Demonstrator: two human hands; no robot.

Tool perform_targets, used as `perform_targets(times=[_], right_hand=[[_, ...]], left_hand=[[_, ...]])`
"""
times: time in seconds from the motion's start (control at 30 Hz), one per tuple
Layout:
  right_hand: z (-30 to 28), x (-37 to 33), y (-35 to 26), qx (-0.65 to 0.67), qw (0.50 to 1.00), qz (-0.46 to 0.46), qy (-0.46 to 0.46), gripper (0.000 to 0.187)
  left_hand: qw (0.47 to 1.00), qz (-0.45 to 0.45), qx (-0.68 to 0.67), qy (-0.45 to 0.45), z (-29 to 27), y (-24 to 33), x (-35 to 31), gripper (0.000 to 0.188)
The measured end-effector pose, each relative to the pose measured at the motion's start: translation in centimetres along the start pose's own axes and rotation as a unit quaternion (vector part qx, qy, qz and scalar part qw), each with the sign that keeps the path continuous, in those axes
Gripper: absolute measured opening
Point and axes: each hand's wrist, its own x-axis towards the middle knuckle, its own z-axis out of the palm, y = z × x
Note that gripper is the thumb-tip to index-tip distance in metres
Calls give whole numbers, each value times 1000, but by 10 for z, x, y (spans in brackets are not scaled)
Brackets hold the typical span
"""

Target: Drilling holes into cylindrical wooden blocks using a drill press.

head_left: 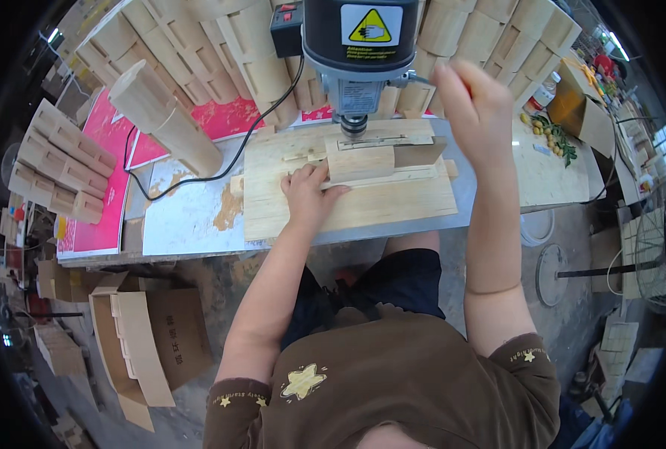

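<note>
A pale wooden block with a rounded face lies in a jig on a flat wooden board. My left hand holds the block's left end, fingers bent over it and thumb along the near side. Directly above stands a drill press, its chuck over the far side of the block. The bit's tip is hard to make out. My right hand is raised at the right of the machine, closed in a fist around the feed lever, most of which the fingers hide.
Stacks of wooden pieces line the table's back, with more at the left. A black cable curves across the tabletop. Fruit with leaves and a bottle are at the right. A cardboard box stands on the floor.
</note>
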Motion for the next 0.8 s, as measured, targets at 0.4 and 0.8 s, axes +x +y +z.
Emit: perform_targets(times=[0.4, 0.8], right_hand=[[70, -87, 77, 66, 988, -99, 93, 10], [27, 20, 11, -1, 988, -58, 142, 18]], left_hand=[[1000, 10, 17, 8, 4, -1, 2, 37], [999, 40, 7, 8, 6, -8, -3, 38]])
